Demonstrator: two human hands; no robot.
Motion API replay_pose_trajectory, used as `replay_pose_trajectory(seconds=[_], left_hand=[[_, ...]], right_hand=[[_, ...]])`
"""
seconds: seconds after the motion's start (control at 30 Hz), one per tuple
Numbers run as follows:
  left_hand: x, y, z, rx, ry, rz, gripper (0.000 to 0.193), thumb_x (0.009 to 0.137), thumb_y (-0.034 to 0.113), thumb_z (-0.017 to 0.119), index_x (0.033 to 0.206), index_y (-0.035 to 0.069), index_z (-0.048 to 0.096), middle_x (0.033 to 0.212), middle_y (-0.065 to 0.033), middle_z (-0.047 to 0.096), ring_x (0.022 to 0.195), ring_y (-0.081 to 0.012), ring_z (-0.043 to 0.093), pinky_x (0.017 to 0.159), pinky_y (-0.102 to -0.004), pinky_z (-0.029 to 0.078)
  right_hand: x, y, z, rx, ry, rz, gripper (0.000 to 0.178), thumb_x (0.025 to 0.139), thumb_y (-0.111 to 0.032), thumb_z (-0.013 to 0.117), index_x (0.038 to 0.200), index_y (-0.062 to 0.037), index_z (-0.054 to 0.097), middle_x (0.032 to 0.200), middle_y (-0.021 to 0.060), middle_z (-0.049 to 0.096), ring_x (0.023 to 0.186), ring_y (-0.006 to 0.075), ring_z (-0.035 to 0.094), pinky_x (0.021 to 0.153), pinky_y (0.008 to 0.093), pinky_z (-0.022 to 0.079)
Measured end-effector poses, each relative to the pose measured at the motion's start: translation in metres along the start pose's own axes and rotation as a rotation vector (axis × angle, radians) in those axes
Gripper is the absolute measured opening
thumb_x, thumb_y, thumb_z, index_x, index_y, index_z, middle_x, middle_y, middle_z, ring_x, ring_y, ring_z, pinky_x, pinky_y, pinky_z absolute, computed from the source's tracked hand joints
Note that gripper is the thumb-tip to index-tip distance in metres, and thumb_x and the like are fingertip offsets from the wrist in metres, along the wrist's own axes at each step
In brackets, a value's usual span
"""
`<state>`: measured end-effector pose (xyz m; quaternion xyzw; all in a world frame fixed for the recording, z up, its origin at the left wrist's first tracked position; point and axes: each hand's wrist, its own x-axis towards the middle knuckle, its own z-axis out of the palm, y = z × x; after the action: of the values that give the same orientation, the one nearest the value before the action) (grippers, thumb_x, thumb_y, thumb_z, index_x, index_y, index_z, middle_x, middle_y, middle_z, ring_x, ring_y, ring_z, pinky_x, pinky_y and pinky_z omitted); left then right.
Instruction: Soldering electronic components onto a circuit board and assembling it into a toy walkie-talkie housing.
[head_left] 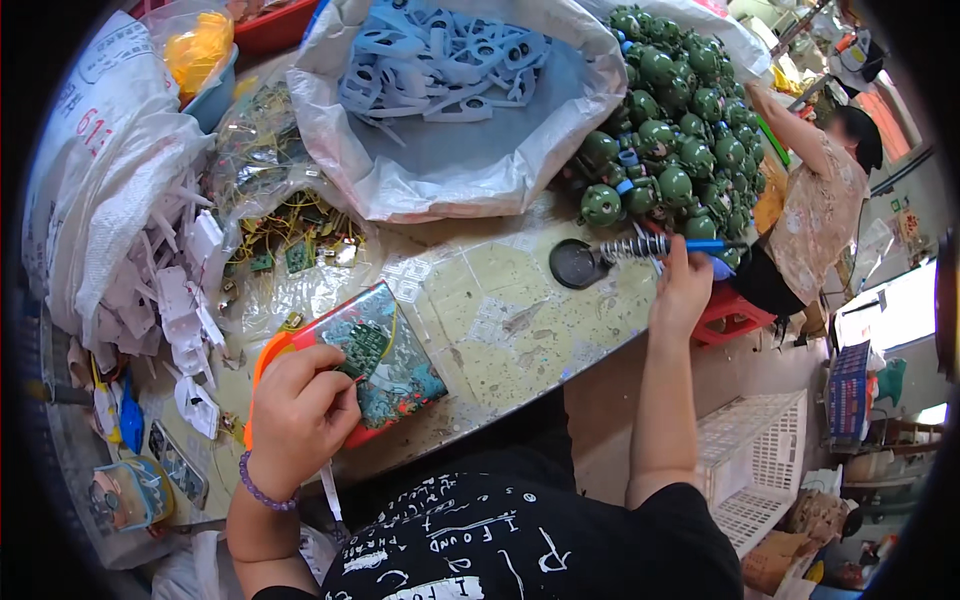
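Note:
My left hand (305,408), with a purple bead bracelet at the wrist, is closed in a pinch over a red-edged work board (405,390). A small red spot shows at its fingertips, but what they hold is too small to make out. Right beside those fingers lies a green circuit board (367,345) with a thin yellow wire. Out to the right, my right hand (682,290) grips the blue handle of a soldering iron (708,245). The iron's tip end is inside the metal coil of a soldering iron stand (632,248), whose round black base rests on the table.
A white sack (450,200) of pale plastic parts stands at the back, beside piled green round parts (690,150). Wired circuit boards (300,235) and white plastic pieces (180,310) crowd the left. A phone (178,465) lies near left; another person (820,200) sits at right.

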<state>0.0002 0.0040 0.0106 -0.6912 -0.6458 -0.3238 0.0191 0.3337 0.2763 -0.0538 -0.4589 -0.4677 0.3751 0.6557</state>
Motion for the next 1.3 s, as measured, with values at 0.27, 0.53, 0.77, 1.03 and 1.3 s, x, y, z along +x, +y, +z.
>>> replay_pose_trajectory(seconds=[0.27,0.53,0.77,1.03,1.3], left_hand=[[-0.004,-0.006,-0.001,-0.016,-0.009,0.064,0.017,0.07,0.002,0.074,0.083,0.004,0.064,0.098,-0.0097,0.066,0.085,-0.0284,0.065,0.075,-0.0388,0.052],[-0.005,-0.008,-0.011,0.008,-0.019,0.107,0.019,0.073,0.007,0.075,0.088,0.004,0.065,0.103,-0.0103,0.066,0.096,-0.0288,0.066,0.086,-0.0434,0.053],[-0.01,-0.005,-0.015,-0.067,0.062,-0.08,0.031,0.074,0.013,0.078,0.102,0.004,0.066,0.102,-0.0112,0.066,0.09,-0.0304,0.065,0.078,-0.0398,0.052],[0.02,0.01,-0.003,-0.013,-0.108,-0.126,0.04,0.076,0.016,0.076,0.111,0.002,0.063,0.105,-0.0135,0.064,0.096,-0.0317,0.063,0.083,-0.0406,0.051],[0.016,0.008,-0.008,-0.051,-0.048,-0.233,0.049,0.076,0.009,0.073,0.123,-0.001,0.06,0.1,-0.0159,0.065,0.088,-0.0319,0.065,0.083,-0.0396,0.053]], right_hand=[[-0.057,-0.02,0.131,-0.387,-0.76,-0.35,0.016,0.093,-0.016,0.063,0.094,-0.0007,0.063,0.081,0.0108,0.067,0.074,0.0221,0.065,0.069,0.0325,0.051],[0.031,0.042,0.315,-1.322,-1.021,-0.406,0.033,0.088,-0.005,0.053,0.121,-0.005,0.061,0.121,0.0219,0.065,0.114,0.0366,0.063,0.092,0.0446,0.052],[0.027,0.068,0.323,-1.368,-0.925,-0.733,0.031,0.084,-0.01,0.06,0.115,-0.0036,0.064,0.109,0.0191,0.07,0.1,0.0344,0.069,0.08,0.0458,0.056],[-0.007,-0.069,0.298,-1.217,-1.027,-0.994,0.022,0.084,-0.015,0.061,0.103,-0.0037,0.064,0.092,0.0208,0.07,0.087,0.0373,0.069,0.073,0.0475,0.054],[-0.011,-0.118,0.228,-0.415,-1.186,-0.265,0.046,0.087,-0.012,0.061,0.131,-0.0062,0.048,0.093,0.0072,0.067,0.073,0.0175,0.067,0.061,0.0328,0.053]])
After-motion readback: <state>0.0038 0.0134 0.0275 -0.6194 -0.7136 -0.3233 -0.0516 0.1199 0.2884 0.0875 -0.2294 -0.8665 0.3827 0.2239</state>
